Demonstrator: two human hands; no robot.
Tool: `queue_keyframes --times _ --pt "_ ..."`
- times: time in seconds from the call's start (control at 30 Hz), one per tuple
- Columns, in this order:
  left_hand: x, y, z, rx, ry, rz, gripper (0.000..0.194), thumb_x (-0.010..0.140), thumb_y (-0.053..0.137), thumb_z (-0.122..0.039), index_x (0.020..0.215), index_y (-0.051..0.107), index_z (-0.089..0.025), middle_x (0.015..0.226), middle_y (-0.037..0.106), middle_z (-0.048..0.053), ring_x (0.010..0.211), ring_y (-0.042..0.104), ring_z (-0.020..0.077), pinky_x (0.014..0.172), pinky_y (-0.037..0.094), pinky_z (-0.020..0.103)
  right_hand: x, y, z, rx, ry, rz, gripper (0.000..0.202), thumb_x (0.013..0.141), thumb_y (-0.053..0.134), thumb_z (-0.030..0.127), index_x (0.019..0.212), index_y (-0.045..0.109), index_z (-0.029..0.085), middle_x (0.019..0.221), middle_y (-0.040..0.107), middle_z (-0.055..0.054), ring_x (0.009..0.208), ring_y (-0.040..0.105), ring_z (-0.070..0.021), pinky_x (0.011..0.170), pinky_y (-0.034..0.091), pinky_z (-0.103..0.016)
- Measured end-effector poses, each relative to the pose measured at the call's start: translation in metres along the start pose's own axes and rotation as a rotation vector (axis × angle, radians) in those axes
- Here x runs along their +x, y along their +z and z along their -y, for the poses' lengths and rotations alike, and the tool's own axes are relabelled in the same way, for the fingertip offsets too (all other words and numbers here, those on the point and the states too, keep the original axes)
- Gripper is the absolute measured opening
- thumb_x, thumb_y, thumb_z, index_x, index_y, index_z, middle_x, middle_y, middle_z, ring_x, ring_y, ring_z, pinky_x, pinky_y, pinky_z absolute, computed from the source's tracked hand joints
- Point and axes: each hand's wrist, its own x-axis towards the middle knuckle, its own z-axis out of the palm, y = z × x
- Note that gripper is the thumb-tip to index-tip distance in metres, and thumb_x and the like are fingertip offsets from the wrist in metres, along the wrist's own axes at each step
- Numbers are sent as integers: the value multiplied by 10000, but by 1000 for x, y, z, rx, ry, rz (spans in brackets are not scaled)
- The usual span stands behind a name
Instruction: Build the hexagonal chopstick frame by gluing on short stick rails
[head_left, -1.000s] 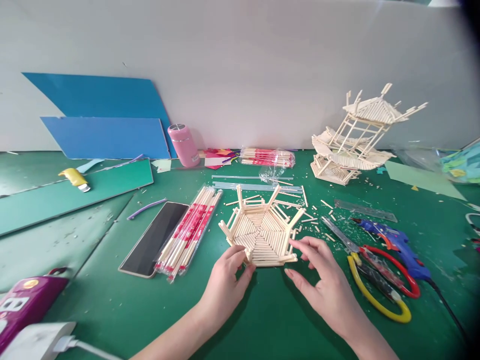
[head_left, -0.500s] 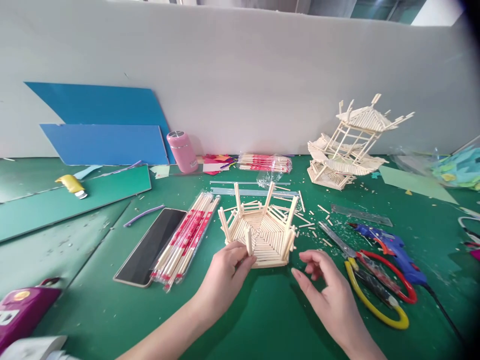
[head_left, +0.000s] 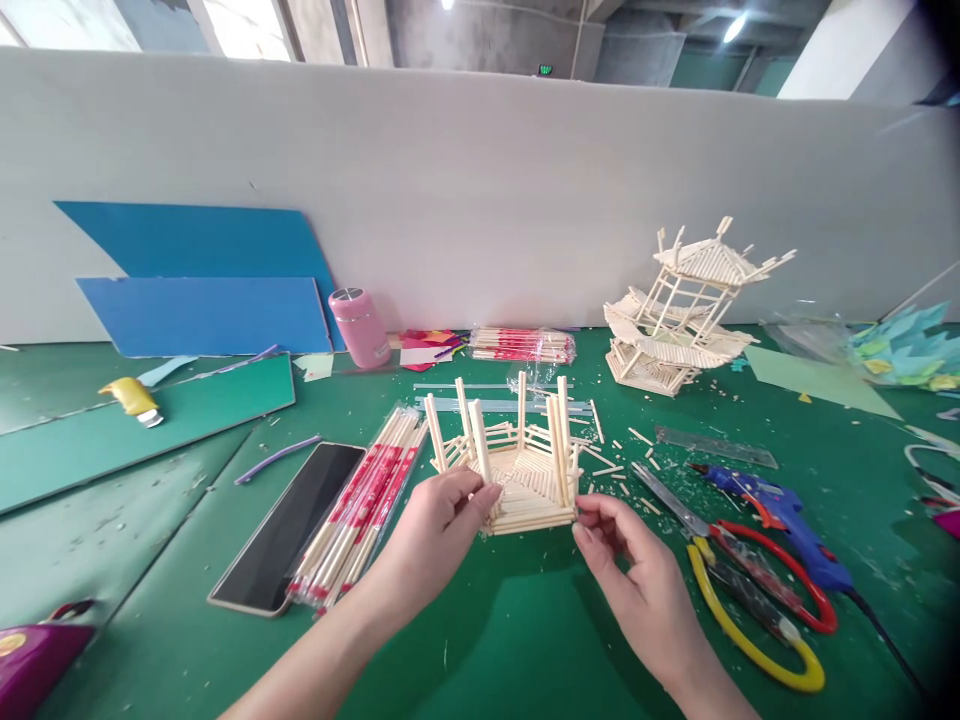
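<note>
Pinching the foot of the near-left post (head_left: 480, 440) between thumb and fingers, the person's left hand (head_left: 439, 525) has a closed grip at one near corner of the stick frame (head_left: 535, 492). The right hand (head_left: 637, 572) is at the other near corner, thumb and forefinger almost together; whether they grip or merely touch cannot be told. The frame lies between and just beyond both hands, posts pointing up, over the green table (head_left: 480, 650), contact beneath unclear. Scissors (head_left: 703, 550) lie to the right
</note>
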Motion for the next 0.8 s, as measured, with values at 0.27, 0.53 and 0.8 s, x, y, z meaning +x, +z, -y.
queue_keyframes --times 0.27,0.53,0.8 --pt "12 -8 2 -26 -30 -49 359 885 354 -384 621 475 -175 591 424 -29 576 425 131 536 322 233 15 1 11 22 -30 -17 198 873 464 395 1005 532 265 877 615 5 781 589 -117 662 488 -198" --pt "16 -4 6 -21 -7 -79 349 875 380 -373 602 478 -178 577 413 -28 565 419 132 524 329 228 20 -32 -17 -97 3 -261 253 856 483 413 1018 551 230 879 621 -28 795 587 -148 684 489 -240" --pt "-15 12 42 49 306 -136 194 890 422 -230 794 587 -197 796 594 38 790 581 176 697 472 248 43 -83 -47 -354 36 -312 244 866 457 376 1022 536 205 888 640 -56 787 608 -174 664 492 -280"
